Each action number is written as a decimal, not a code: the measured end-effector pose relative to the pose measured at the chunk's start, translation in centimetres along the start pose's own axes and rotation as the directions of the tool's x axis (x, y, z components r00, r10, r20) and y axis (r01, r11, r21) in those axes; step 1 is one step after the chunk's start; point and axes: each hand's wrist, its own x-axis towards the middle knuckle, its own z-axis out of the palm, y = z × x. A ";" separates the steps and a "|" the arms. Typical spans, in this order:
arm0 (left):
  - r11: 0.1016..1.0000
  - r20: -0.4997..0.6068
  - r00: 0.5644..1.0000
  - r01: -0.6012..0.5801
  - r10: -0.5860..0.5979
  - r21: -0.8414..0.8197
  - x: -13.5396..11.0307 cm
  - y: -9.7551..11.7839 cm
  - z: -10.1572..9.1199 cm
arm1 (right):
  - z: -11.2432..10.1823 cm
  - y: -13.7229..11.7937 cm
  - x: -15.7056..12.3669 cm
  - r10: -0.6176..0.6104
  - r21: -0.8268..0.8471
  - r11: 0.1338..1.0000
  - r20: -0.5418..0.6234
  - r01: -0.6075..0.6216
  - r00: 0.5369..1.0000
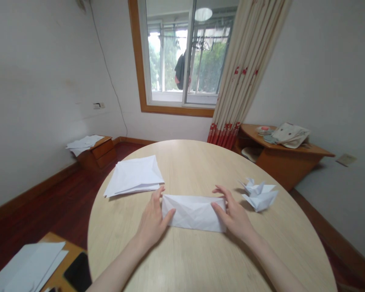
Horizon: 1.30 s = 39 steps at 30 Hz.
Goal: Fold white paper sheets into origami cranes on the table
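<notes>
A white sheet of paper, folded into a wide strip with diagonal creases, is in front of me at the middle of the round table. My left hand grips its left end, thumb on the front face and fingers at the edge behind. At the right end, my right hand holds it the same way, with the index finger lifted off. Folded paper figures, resembling cranes, stand close together right of my right hand. Beyond my left hand lies a stack of white paper.
The round wooden table has a curved edge. At lower left, more paper and a dark phone-like object lie on a low surface. A small cabinet stands back left, a corner desk with a cloth bag at right.
</notes>
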 end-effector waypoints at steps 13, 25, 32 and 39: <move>0.750 0.138 0.871 -0.478 0.471 0.457 -1.5 3.7 1.3 | 2.5 -3.1 -1.3 -0.377 -0.328 0.857 0.126 0.397 0.917; 0.880 0.341 0.927 -0.289 0.158 0.377 -2.3 3.3 3.5 | 4.7 -2.9 -2.5 -0.229 -0.236 0.917 0.348 0.322 0.909; 0.924 0.426 0.902 -0.216 0.066 0.316 -1.6 2.8 5.1 | 5.6 -2.1 -2.5 -0.135 -0.223 0.940 0.449 0.257 0.883; 0.924 0.516 0.840 -0.316 0.167 0.215 1.6 1.1 5.7 | 5.5 -0.1 -1.5 -0.100 -0.273 0.930 0.454 0.245 0.885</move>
